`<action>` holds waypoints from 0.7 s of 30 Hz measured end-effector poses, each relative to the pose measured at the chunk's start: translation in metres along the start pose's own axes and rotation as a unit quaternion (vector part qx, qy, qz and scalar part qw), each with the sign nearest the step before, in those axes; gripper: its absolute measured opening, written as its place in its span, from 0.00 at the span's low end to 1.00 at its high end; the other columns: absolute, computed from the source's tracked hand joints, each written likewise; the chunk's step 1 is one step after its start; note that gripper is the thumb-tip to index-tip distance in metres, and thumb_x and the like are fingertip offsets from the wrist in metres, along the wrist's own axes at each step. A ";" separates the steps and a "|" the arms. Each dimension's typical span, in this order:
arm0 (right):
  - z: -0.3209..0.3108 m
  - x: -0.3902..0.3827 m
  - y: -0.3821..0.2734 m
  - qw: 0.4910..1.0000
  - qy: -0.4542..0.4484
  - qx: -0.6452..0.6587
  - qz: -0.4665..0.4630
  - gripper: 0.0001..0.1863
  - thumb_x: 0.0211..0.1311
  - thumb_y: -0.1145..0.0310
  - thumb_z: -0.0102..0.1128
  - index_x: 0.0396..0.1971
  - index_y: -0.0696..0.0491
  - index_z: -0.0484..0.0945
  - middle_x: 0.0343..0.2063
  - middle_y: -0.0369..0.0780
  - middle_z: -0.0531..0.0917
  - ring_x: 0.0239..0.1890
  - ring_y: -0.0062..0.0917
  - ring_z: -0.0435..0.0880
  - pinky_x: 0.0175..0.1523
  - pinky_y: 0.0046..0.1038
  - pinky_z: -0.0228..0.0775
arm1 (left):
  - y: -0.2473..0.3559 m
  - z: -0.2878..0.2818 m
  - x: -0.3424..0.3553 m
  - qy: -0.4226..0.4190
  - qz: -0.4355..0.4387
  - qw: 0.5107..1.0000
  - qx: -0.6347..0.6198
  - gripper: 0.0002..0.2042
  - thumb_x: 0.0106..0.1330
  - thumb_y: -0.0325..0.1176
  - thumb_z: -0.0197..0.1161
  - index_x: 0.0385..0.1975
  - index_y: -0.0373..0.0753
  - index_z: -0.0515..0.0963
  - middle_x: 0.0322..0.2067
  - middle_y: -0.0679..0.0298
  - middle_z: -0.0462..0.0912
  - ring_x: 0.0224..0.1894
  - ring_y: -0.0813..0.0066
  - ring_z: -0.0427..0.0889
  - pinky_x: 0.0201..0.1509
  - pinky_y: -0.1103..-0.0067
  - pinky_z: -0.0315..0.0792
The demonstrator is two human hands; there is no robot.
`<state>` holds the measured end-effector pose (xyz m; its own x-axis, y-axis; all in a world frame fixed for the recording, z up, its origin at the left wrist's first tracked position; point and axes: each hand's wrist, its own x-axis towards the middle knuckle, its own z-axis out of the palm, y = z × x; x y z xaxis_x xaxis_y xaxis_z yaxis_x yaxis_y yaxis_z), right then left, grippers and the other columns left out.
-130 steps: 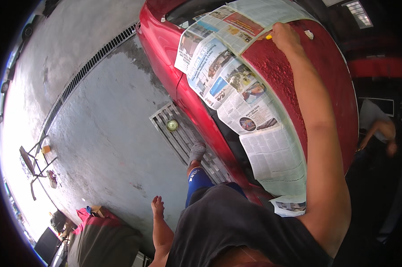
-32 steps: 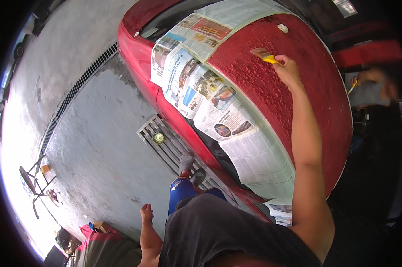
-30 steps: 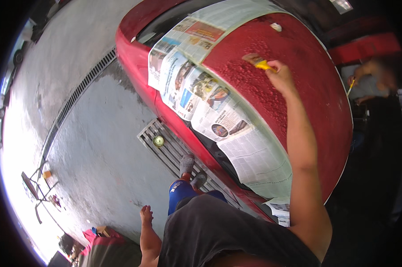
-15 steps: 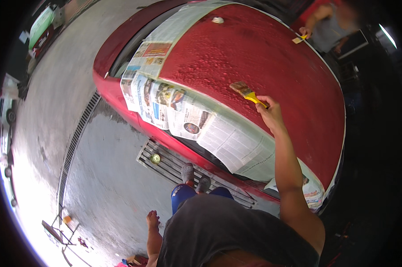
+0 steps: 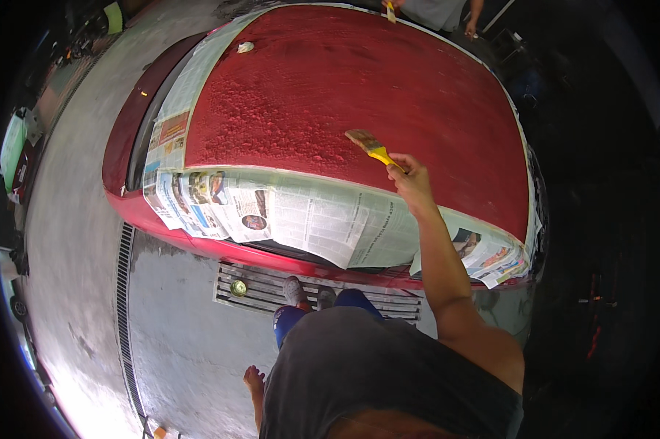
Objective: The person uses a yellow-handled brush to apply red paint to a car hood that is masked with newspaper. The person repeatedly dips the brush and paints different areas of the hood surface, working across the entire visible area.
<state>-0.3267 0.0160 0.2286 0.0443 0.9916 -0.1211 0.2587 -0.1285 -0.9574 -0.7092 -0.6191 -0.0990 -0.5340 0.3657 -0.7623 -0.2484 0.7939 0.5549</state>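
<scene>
My right hand grips the yellow handle of a flat paintbrush over the red car roof. The dark, wet-looking bristles point to the left, at or just above the paint; contact cannot be made out. Bumpy, blistered paint covers the roof's left part, while the right part looks smoother. Newspaper sheets and pale tape mask the roof's near edge and left end. Low beside my body hangs my left hand, fingers loosely bent and apart, nothing visible in it.
Beneath my feet is a slatted metal platform, with a small round container on it. A crumpled white wad lies at the roof's far left. Across the car, a co-worker's paintbrush shows. A drain grate crosses the floor.
The view has swung, so the car sits further left and flatter. My right hand still holds the paintbrush, now further right of the roof's left edge. The co-worker is partly out of view.
</scene>
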 end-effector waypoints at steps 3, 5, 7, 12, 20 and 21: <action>-0.010 0.004 0.007 0.999 0.018 0.006 -0.027 0.14 0.67 0.68 0.64 0.51 0.51 0.82 0.26 0.30 0.80 0.20 0.08 0.69 0.22 0.15 0.58 | 0.001 0.000 -0.003 0.023 -0.044 0.997 -0.055 0.19 0.66 0.44 0.59 0.51 0.41 0.77 0.37 0.62 0.78 0.38 0.61 0.80 0.33 0.63 0.73; -0.013 0.008 0.011 0.996 -0.004 0.035 -0.076 0.13 0.67 0.68 0.64 0.51 0.49 0.82 0.26 0.30 0.81 0.19 0.08 0.69 0.21 0.15 0.58 | 0.008 0.012 -0.007 0.015 -0.046 0.997 -0.066 0.19 0.68 0.43 0.58 0.54 0.40 0.77 0.36 0.62 0.80 0.38 0.65 0.80 0.34 0.67 0.73; -0.018 0.011 0.012 0.998 0.042 -0.017 -0.033 0.13 0.66 0.68 0.63 0.49 0.48 0.82 0.25 0.29 0.82 0.18 0.07 0.68 0.20 0.15 0.58 | 0.009 0.026 -0.016 0.032 -0.046 0.994 -0.095 0.20 0.69 0.42 0.58 0.57 0.39 0.77 0.36 0.62 0.81 0.38 0.69 0.80 0.35 0.70 0.73; -0.021 0.006 0.009 0.998 -0.033 0.059 0.012 0.17 0.68 0.69 0.65 0.55 0.52 0.80 0.29 0.31 0.79 0.19 0.05 0.64 0.22 0.11 0.52 | 0.013 0.044 -0.055 0.169 -0.095 0.972 -0.130 0.25 0.64 0.46 0.63 0.56 0.36 0.80 0.27 0.62 0.82 0.25 0.73 0.76 0.26 0.74 0.69; -0.003 -0.004 -0.006 0.997 -0.049 0.056 -0.007 0.17 0.68 0.71 0.64 0.55 0.56 0.79 0.29 0.30 0.77 0.19 0.06 0.62 0.22 0.13 0.51 | -0.019 0.054 -0.068 0.169 -0.071 0.982 -0.034 0.27 0.63 0.47 0.62 0.54 0.29 0.79 0.46 0.45 0.85 0.48 0.55 0.84 0.54 0.67 0.76; -0.003 -0.005 -0.008 0.997 -0.049 0.052 -0.011 0.17 0.68 0.71 0.63 0.56 0.56 0.79 0.29 0.30 0.77 0.19 0.06 0.62 0.22 0.12 0.51 | -0.027 0.055 -0.063 0.170 -0.080 0.982 -0.011 0.27 0.63 0.47 0.62 0.54 0.29 0.80 0.49 0.43 0.84 0.53 0.51 0.84 0.57 0.66 0.75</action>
<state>-0.3264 0.0122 0.2371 -0.0552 0.9912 -0.1206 0.1563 -0.1107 -0.9815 -0.6245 -0.6370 -0.0846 -0.7241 0.0508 -0.6878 -0.3666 0.8164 0.4462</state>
